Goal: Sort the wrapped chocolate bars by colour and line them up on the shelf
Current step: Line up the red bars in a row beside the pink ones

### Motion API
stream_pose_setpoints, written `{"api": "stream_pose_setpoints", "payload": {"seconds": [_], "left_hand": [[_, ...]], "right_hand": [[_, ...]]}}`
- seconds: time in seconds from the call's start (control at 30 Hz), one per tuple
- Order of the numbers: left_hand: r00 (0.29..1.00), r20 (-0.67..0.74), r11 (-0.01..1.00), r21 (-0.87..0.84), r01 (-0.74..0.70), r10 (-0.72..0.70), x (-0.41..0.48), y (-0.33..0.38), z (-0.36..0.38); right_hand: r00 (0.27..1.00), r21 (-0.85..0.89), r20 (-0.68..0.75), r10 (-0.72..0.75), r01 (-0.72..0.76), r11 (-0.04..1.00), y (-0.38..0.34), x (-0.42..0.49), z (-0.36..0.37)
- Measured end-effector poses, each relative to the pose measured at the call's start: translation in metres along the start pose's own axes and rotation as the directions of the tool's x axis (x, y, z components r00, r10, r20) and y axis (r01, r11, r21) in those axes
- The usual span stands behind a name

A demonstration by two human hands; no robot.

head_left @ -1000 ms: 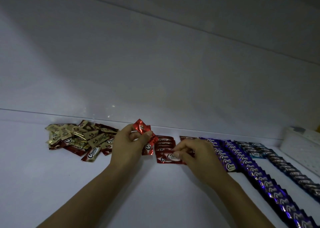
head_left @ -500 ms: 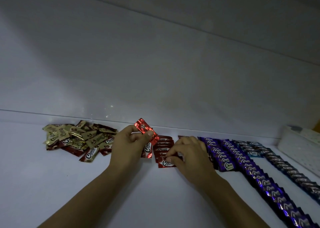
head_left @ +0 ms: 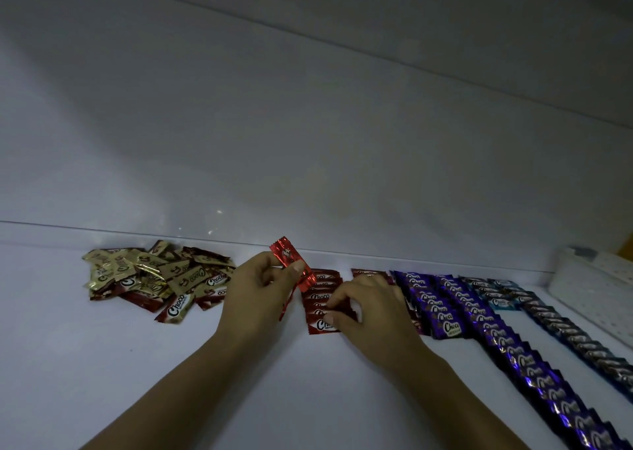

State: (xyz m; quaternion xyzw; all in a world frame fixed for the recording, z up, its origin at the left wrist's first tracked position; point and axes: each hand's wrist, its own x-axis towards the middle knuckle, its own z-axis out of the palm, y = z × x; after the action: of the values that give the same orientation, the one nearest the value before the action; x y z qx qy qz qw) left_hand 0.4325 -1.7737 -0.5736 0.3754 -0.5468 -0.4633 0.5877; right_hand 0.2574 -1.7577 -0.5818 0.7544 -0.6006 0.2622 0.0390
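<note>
Head view: nearest, at lower right, the purple rows (head_left: 534,377) of overlapping bars run back across the white shelf (head_left: 102,364), with a dark silver-printed row (head_left: 582,341) beside them on the right. Both forearms reach in from below. The right hand (head_left: 370,309) has its fingers curled, and thumb and fingertips pinch the front red bar (head_left: 320,325) of the short red row (head_left: 323,283). Just to the left, apart from it, the left hand (head_left: 260,288) grips a loose red bar (head_left: 291,261) between thumb and fingers, tilted above the shelf. Farther left lies an unsorted gold and brown pile (head_left: 154,278). Light blue bars (head_left: 501,302) and a white perforated basket (head_left: 596,278) sit by the back wall (head_left: 308,124)
</note>
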Motion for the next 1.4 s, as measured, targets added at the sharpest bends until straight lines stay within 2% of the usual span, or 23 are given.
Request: {"api": "stream_pose_setpoints", "payload": {"seconds": [0.03, 0.07, 0.1, 0.13, 0.17, 0.2, 0.3, 0.4, 0.53, 0.7, 0.77, 0.93, 1.0, 1.1, 1.23, 1.4], "left_hand": [[1.000, 0.017, 1.000, 0.019, -0.021, 0.020, -0.001, 0.000, 0.001], [0.998, 0.045, 0.999, 0.030, -0.037, 0.035, -0.002, 0.001, 0.002], [0.995, 0.086, 0.998, 0.029, -0.052, 0.049, -0.002, 0.001, 0.003], [0.988, 0.139, 0.997, 0.028, -0.069, 0.064, -0.003, 0.002, 0.004], [0.977, 0.201, 0.996, 0.032, -0.085, 0.077, -0.004, 0.002, 0.005], [0.961, 0.264, 0.993, 0.053, -0.103, 0.086, -0.005, 0.001, 0.005], [0.923, 0.373, 0.968, 0.179, -0.176, 0.099, -0.006, -0.004, 0.006], [0.939, 0.331, 0.982, 0.128, -0.139, 0.090, -0.006, -0.005, 0.006], [0.989, 0.150, 0.999, 0.050, -0.020, 0.012, -0.003, -0.003, 0.004], [0.998, -0.050, 0.997, 0.064, 0.050, -0.047, 0.007, -0.006, -0.003], [0.996, -0.066, 0.995, 0.081, 0.060, -0.055, 0.009, -0.008, -0.004], [0.995, -0.083, 0.992, 0.109, 0.067, -0.059, 0.009, -0.009, -0.003], [0.991, -0.097, 0.988, 0.115, 0.102, -0.091, 0.010, -0.010, -0.003], [0.991, -0.050, 0.979, 0.158, 0.127, -0.120, 0.009, -0.010, -0.002], [0.994, 0.010, 0.984, 0.143, 0.103, -0.105, 0.007, -0.010, -0.002], [0.991, 0.034, 0.990, 0.067, 0.126, -0.128, 0.005, -0.009, 0.002]], "right_hand": [[1.000, 0.046, -0.027, 0.008, -0.006, 0.999, -0.001, 0.000, -0.001], [0.998, 0.186, -0.047, 0.047, -0.037, 0.982, -0.005, 0.000, -0.004], [0.994, 0.390, -0.039, 0.102, -0.078, 0.917, -0.010, 0.001, -0.009], [0.988, 0.573, -0.015, 0.151, -0.115, 0.811, -0.016, 0.002, -0.015], [0.984, 0.695, 0.016, 0.177, -0.138, 0.706, -0.020, 0.002, -0.020], [0.983, 0.751, 0.041, 0.178, -0.147, 0.643, -0.022, 0.002, -0.024], [0.980, 0.805, 0.107, 0.165, -0.183, 0.565, -0.026, 0.001, -0.029], [0.956, 0.868, 0.171, 0.240, -0.261, 0.423, -0.023, 0.001, -0.032], [0.940, 0.847, 0.164, 0.300, -0.290, 0.446, -0.014, 0.002, -0.037], [0.906, 0.902, 0.283, 0.314, -0.363, 0.234, -0.015, 0.009, -0.038], [0.909, 0.890, 0.269, 0.317, -0.361, 0.278, -0.014, 0.008, -0.038], [0.950, 0.791, 0.167, 0.265, -0.289, 0.538, -0.009, 0.001, -0.037], [0.971, 0.672, 0.133, 0.197, -0.235, 0.703, -0.006, 0.002, -0.039], [0.978, 0.436, 0.196, 0.071, -0.152, 0.887, -0.002, -0.001, -0.038], [0.969, 0.242, 0.241, 0.050, -0.109, 0.964, -0.006, -0.005, -0.029], [0.982, 0.213, 0.188, 0.010, -0.050, 0.976, -0.012, -0.002, -0.025]]}}
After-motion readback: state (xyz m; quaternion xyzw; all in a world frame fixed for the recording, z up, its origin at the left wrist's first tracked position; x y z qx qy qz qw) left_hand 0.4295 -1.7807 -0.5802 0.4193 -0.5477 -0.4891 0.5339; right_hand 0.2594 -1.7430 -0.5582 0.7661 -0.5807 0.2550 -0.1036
